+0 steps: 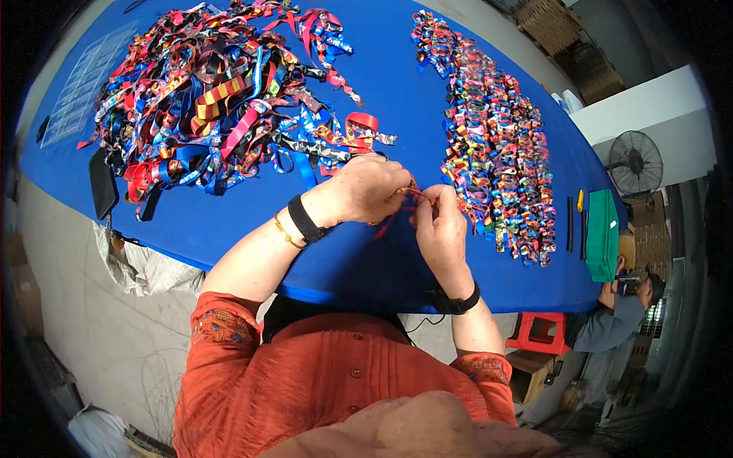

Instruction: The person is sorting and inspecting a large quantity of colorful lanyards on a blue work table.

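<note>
Over the near middle of the blue table, both my hands are closed on a thin red-and-yellow ribbon strap [411,190]. My left hand [368,188] grips one part, knuckles up, with the fingertips curled out of sight. My right hand [443,221] pinches the strap between thumb and fingers, close to the left fingertips. Part of the strap hangs below as a red blur. Beyond my left hand lies a large tangled pile of colourful printed ribbon straps [206,91]. To the right of my right hand, rows of small folded ribbon bundles [500,145] lie close together.
The blue cloth-covered table [351,267] has a clear plastic grid tray [88,88] at far left. A green bin [603,237] and dark rods [570,224] lie at right. Beyond stand a red stool [538,332], a fan [635,162] and another person [618,320].
</note>
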Available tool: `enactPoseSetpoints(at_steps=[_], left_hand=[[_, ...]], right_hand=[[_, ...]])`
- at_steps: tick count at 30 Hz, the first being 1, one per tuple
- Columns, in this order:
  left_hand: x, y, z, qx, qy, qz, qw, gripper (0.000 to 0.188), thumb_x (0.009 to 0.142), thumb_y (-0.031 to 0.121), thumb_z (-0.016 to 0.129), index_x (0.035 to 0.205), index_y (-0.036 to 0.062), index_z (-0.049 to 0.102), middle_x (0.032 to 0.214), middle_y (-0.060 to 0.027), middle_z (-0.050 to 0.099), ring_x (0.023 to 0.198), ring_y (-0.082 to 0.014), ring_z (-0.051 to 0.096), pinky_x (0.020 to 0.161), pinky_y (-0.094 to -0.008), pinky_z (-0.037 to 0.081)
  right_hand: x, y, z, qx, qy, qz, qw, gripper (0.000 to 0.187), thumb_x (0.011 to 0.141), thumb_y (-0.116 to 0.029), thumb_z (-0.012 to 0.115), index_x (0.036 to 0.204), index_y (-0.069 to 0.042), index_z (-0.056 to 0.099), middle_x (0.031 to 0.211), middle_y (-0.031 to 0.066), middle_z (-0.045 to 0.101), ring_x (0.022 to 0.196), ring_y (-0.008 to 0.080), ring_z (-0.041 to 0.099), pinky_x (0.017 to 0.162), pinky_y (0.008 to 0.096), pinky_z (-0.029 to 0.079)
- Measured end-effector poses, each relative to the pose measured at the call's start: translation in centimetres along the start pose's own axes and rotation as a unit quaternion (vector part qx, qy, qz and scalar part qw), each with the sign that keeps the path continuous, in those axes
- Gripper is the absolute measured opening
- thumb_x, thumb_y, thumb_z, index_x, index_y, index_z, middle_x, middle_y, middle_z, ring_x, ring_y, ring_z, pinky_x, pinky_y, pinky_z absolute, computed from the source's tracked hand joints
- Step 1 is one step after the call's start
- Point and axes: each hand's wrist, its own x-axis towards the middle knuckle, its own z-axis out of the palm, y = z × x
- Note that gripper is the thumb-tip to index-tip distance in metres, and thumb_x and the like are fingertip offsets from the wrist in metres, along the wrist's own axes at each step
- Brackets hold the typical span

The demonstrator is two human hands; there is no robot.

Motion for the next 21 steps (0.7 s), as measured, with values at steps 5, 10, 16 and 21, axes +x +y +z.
enactPoseSetpoints(at_steps=[5, 10, 16, 21], left_hand=[[0.0, -0.5, 0.8, -0.046, 0.002, -0.005, 0.999, 0.010, 0.082, 0.008, 0.062, 0.091, 0.0052, 0.057, 0.086, -0.0139, 0.060, 0.084, -0.0361, 0.061, 0.073, -0.0430, 0.049], [0.1, 0.1, 0.0, -0.081, -0.018, -0.019, 0.996, 0.014, 0.080, 0.008, 0.063, 0.092, 0.0042, 0.057, 0.087, -0.0147, 0.059, 0.086, -0.0375, 0.060, 0.074, -0.0439, 0.049], [0.0, 0.8, -0.4, -0.045, -0.078, -0.023, 0.996, 0.013, 0.079, 0.010, 0.061, 0.090, 0.0047, 0.058, 0.088, -0.0148, 0.060, 0.088, -0.0370, 0.061, 0.075, -0.0457, 0.050], [-0.1, 0.0, 0.4, -0.052, -0.073, -0.032, 0.995, 0.015, 0.079, 0.012, 0.064, 0.089, 0.0040, 0.056, 0.086, -0.0168, 0.059, 0.087, -0.0387, 0.061, 0.075, -0.0459, 0.049]], right_hand=[[0.1, 0.5, 0.2, -0.037, 0.005, -0.068, 0.997, 0.014, 0.092, -0.004, 0.059, 0.104, -0.003, 0.053, 0.083, 0.0163, 0.065, 0.073, 0.0292, 0.069, 0.060, 0.0375, 0.051], [0.1, 0.3, 0.4, -0.045, 0.015, -0.089, 0.995, 0.026, 0.088, 0.000, 0.061, 0.114, -0.005, 0.057, 0.086, 0.0119, 0.067, 0.069, 0.0208, 0.066, 0.062, 0.0328, 0.052], [0.1, 1.3, 0.1, -0.033, 0.010, -0.054, 0.998, 0.016, 0.089, -0.001, 0.058, 0.105, -0.004, 0.059, 0.084, 0.0143, 0.067, 0.073, 0.0284, 0.068, 0.064, 0.0363, 0.052], [0.1, 1.1, 0.3, 0.003, 0.001, -0.032, 0.999, 0.012, 0.088, -0.001, 0.057, 0.099, -0.003, 0.059, 0.080, 0.0164, 0.065, 0.073, 0.0348, 0.067, 0.064, 0.0405, 0.051]])
